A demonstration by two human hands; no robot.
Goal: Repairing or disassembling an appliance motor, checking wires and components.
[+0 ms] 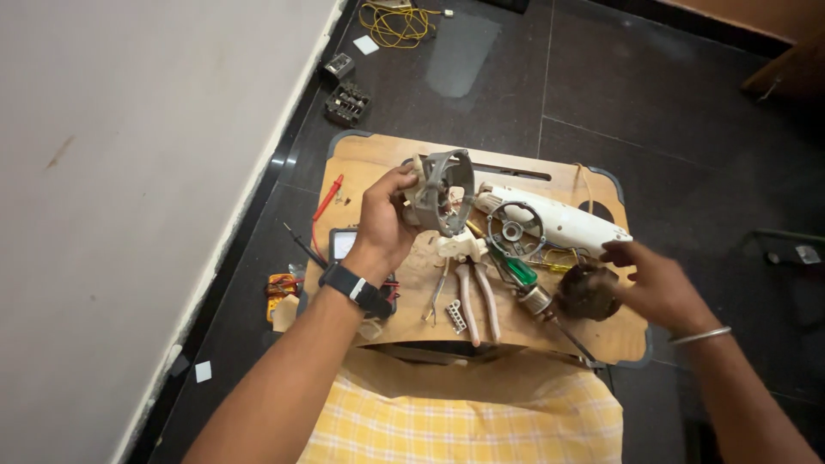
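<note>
Dark floor tiles lay under a small wooden lap table (pixel 369 155), a pale wall to its left.

From left to right I saw my left hand (pixel 382 223) clamped on a grey motor housing (pixel 438 193) raised over the table, pliers (pixel 477 296) lying flat, and my right hand (pixel 653 279), fingers spread, touching a dark rotor (pixel 589 292).

Pliers (pixel 478 301) on table (pixel 369 159), housing (pixel 559 222) behind.

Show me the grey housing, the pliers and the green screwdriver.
Grey housing (pixel 440 193), head view, on its ring wall.
Pliers (pixel 478 296), head view, on the handles.
Green screwdriver (pixel 519 271), head view, on its handle.
</note>
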